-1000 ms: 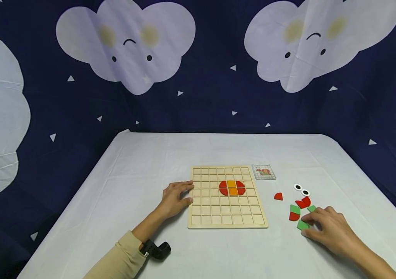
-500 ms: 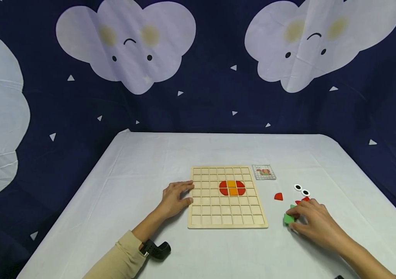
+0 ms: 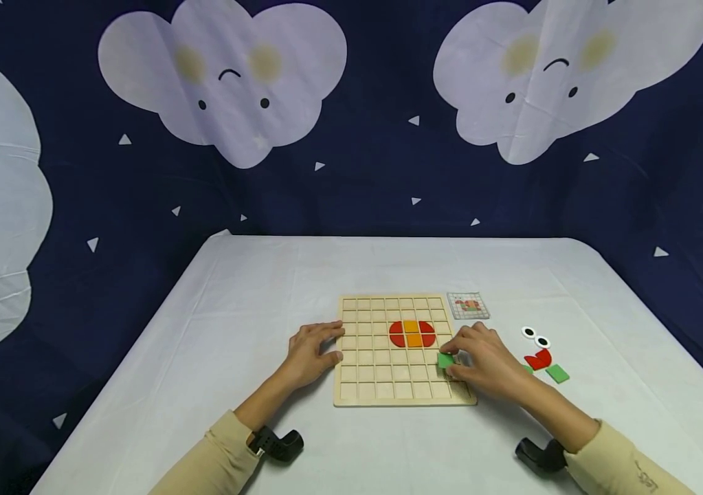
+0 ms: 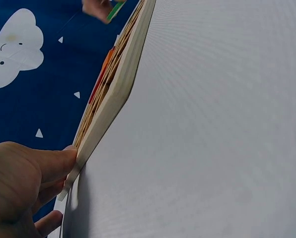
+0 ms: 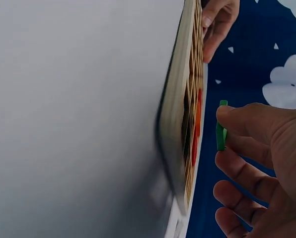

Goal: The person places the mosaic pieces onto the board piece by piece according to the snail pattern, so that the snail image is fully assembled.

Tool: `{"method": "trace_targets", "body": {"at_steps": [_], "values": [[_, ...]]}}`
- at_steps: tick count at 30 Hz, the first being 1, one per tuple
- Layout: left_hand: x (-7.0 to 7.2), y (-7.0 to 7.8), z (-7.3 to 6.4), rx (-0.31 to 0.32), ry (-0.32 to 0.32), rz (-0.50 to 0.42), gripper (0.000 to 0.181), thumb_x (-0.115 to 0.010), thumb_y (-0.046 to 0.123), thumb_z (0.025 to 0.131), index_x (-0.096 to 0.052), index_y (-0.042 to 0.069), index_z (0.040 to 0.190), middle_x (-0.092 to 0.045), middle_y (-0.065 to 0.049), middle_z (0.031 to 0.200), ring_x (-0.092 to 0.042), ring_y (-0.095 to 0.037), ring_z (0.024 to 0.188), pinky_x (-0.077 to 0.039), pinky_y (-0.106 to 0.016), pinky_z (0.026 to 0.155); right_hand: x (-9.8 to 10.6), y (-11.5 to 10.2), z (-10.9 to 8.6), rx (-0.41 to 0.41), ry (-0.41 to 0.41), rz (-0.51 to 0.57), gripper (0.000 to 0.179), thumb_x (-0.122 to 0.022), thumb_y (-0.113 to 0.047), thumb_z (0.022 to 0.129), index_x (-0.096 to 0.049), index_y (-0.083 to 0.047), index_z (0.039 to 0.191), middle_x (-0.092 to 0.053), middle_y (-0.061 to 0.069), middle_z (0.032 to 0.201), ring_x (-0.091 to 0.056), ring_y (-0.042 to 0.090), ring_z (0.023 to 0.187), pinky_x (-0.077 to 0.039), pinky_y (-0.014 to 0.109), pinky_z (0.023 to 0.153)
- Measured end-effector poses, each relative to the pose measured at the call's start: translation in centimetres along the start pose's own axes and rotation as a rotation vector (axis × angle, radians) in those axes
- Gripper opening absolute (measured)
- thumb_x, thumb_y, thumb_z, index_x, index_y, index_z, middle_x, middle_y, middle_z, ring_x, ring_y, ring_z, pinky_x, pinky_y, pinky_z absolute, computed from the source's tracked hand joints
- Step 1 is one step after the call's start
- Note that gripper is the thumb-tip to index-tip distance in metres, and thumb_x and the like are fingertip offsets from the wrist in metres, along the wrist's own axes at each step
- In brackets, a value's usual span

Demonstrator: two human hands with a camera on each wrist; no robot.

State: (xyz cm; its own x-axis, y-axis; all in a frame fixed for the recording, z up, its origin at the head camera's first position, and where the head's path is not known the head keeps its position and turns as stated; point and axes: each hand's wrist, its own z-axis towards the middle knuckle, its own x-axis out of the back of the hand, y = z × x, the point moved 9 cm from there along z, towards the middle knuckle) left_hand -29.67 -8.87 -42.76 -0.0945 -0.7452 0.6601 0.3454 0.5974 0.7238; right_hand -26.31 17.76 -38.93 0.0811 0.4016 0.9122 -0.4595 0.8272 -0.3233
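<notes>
A wooden grid board [image 3: 376,378] lies on the table, with red quarter-circle pieces [image 3: 396,333] and orange squares [image 3: 412,339] set in its grid. My left hand [image 3: 309,354] rests its thumb and fingertips against the board's left edge; the fingers are relaxed. With thumb and fingers, my right hand [image 3: 484,361] pinches a green tile [image 5: 221,129] over the board's right side. In the right wrist view the tile is held apart from the board. Right of this hand lie more red pieces [image 3: 538,359], a green tile [image 3: 557,373] and another green piece, mostly hidden by my forearm.
Beyond the board's far right corner lies a small picture card [image 3: 469,305] with a printed grid. Two round eye pieces [image 3: 535,337] sit near the loose red pieces. A white cloth covers the table [image 3: 264,275]; a dark blue cloud-patterned curtain [image 3: 363,192] hangs behind it.
My right hand has picked up a green tile from the loose pieces and carried it left over the board. My left hand has stayed at the board's edge.
</notes>
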Motion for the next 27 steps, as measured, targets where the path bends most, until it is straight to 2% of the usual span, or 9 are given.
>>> {"method": "trace_targets", "body": {"at_steps": [5, 10, 17, 27], "values": [[0.0, 0.0, 0.0, -0.006, 0.005, 0.006, 0.044, -0.069, 0.011, 0.082, -0.061, 0.007, 0.125, -0.053, -0.004, 0.14, -0.039, -0.032, 0.127, -0.017, -0.057, 0.105, -1.1, -1.3, 1.9, 0.057, -0.02, 0.03, 0.022, -0.076, -0.018, 0.073, -0.073, -0.018, 0.095, -0.061, -0.006, 0.089, -0.042, 0.011, 0.085, -0.03, 0.03, 0.074], [0.0, 0.1, 0.0, -0.007, 0.004, 0.001, 0.044, -0.069, 0.011, 0.082, -0.061, 0.006, 0.125, -0.053, -0.005, 0.14, -0.039, -0.032, 0.127, -0.017, -0.057, 0.105, -2.0, -2.1, 2.9, 0.1, -0.025, 0.004, 0.021, -0.077, -0.021, 0.075, -0.073, -0.018, 0.095, -0.061, -0.007, 0.089, -0.041, 0.01, 0.084, -0.029, 0.028, 0.072], [0.0, 0.0, 0.0, -0.005, 0.002, 0.001, 0.044, -0.069, 0.011, 0.082, -0.061, 0.007, 0.125, -0.052, -0.004, 0.14, -0.039, -0.032, 0.127, -0.017, -0.057, 0.105, -2.7, -2.4, 3.4, 0.104, -0.037, -0.007, 0.022, -0.077, -0.023, 0.074, -0.073, -0.018, 0.095, -0.064, -0.005, 0.094, -0.042, 0.011, 0.086, -0.03, 0.029, 0.075], [-0.1, 0.1, 0.0, -0.001, -0.001, 0.001, 0.044, -0.069, 0.011, 0.082, -0.061, 0.006, 0.125, -0.052, -0.004, 0.14, -0.038, -0.032, 0.128, -0.016, -0.057, 0.105, -3.0, -2.6, 3.6, 0.12, -0.048, -0.038, 0.023, -0.077, -0.024, 0.074, -0.074, -0.019, 0.096, -0.061, -0.005, 0.091, -0.04, 0.011, 0.083, -0.027, 0.027, 0.071]]}}
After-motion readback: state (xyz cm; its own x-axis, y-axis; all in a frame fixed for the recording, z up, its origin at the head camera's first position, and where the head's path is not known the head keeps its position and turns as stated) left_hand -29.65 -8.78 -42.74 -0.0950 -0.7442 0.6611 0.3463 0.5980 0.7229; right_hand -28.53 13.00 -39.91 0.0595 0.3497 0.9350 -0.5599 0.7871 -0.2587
